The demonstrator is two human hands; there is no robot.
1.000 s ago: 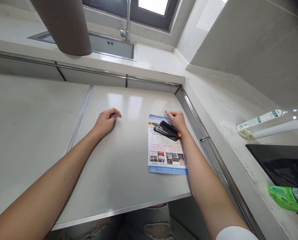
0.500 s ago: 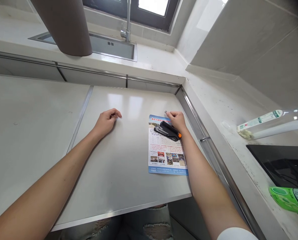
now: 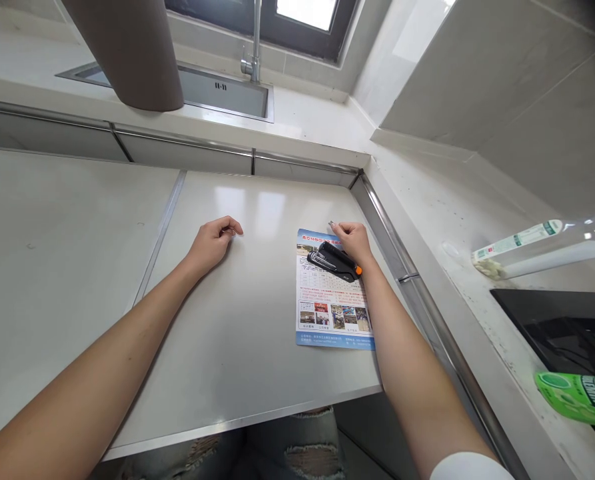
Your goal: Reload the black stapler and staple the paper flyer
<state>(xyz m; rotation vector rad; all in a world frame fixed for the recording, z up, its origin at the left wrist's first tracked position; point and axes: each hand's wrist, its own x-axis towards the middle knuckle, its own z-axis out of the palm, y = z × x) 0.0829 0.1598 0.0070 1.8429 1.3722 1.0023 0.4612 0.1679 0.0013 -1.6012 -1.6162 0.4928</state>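
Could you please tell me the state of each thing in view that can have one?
Left hand: fingers curled, no held thing visible.
Right hand: fingers closed on a small metallic piece.
Stapler: lying on the leaflet, not gripped.
Leaflet: face up, partly covered.
Tap: whether running, out of view.
Clear container: pale contents at one end.
Green container: cut off; whether sealed, unclear.

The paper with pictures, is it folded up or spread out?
Spread out: the paper lies flat on the table, printed side showing, black stapler on it. The right arm hides one edge.
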